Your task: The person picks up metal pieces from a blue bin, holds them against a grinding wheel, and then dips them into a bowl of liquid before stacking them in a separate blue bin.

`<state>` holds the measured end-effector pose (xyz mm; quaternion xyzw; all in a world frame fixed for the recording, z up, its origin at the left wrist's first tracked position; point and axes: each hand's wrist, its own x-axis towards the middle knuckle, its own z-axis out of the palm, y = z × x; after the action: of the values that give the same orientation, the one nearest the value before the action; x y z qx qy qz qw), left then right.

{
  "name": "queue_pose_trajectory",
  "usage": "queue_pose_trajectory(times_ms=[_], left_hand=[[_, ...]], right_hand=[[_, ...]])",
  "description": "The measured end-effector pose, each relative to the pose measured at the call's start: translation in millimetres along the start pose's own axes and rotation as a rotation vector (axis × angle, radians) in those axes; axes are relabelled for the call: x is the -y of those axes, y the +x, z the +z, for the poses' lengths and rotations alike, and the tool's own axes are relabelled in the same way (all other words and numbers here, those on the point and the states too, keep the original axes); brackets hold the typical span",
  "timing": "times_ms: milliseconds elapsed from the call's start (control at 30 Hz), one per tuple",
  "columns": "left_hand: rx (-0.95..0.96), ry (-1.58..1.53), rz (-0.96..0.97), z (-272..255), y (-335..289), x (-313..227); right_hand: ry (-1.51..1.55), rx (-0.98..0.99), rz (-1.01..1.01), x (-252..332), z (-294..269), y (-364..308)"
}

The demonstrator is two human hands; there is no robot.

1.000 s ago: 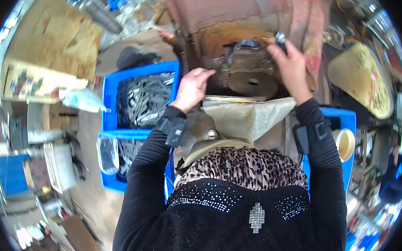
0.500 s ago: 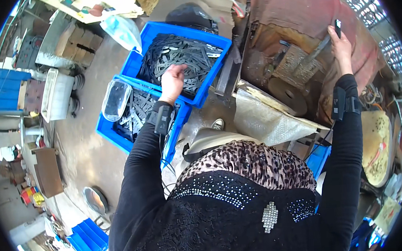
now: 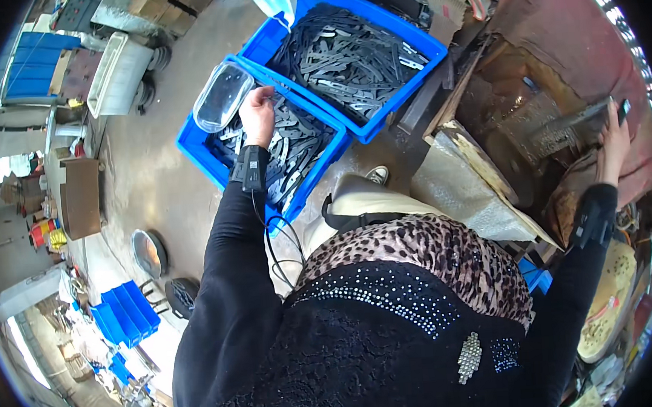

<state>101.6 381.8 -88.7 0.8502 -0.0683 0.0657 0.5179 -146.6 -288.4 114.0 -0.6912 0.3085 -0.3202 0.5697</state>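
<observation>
Fingers [image 3: 262, 94] of the left hand [image 3: 258, 121] are bent inward, above the lower blue bin [image 3: 203, 159]; whether they are gripping some piece, I cannot tell. Just beside them is a clear plastic container [image 3: 222, 97], which lies tilted at the corner of this bin. Flat dark strips [image 3: 288, 147] lie in the bin, loosely mixed and pointing in many directions. Directly behind it stands the upper blue bin [image 3: 406, 101], filled with similar strips. Well apart, on the other side, the right hand [image 3: 613, 145] has its fingers closed around a small dark object [image 3: 623, 111], whose kind is not clear. This object is in front of a reddish cloth [image 3: 555, 13], near the brown-stained recess where a blurred grey block [image 3: 543, 124] is seen.
</observation>
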Motion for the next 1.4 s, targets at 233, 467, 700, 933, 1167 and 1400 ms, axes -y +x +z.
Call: queue_pose_trajectory(times_ms=[233, 467, 700, 933, 1167, 1400], left_hand=[[0.031, 0.334, -0.219, -8.1, -35.3, 24.2], [0.166, 0.562, -0.318, 14.3, -45.4, 0.1], [0.267, 0.977, -0.358, 39.0, -32.0, 20.8], [0.461, 0.914, -0.331, 49.4, -6.5, 50.8], [0.772, 1.131, 0.113, 28.1, 11.7, 89.9], [1.074, 1.098, 0.128, 17.6, 25.8, 92.5]], right_hand=[[-0.114, -0.032, 0.285, -63.9, -31.5, -81.2], [-0.081, 0.053, 0.435, -105.3, -38.0, -140.5], [-0.242, 0.158, 0.493, -71.7, -6.9, -176.1], [-0.045, 0.226, 0.520, -60.2, -4.7, -184.0], [0.237, 0.351, 0.531, -51.1, -2.0, -194.0], [0.431, 0.518, 0.512, -45.3, -7.6, -195.4]])
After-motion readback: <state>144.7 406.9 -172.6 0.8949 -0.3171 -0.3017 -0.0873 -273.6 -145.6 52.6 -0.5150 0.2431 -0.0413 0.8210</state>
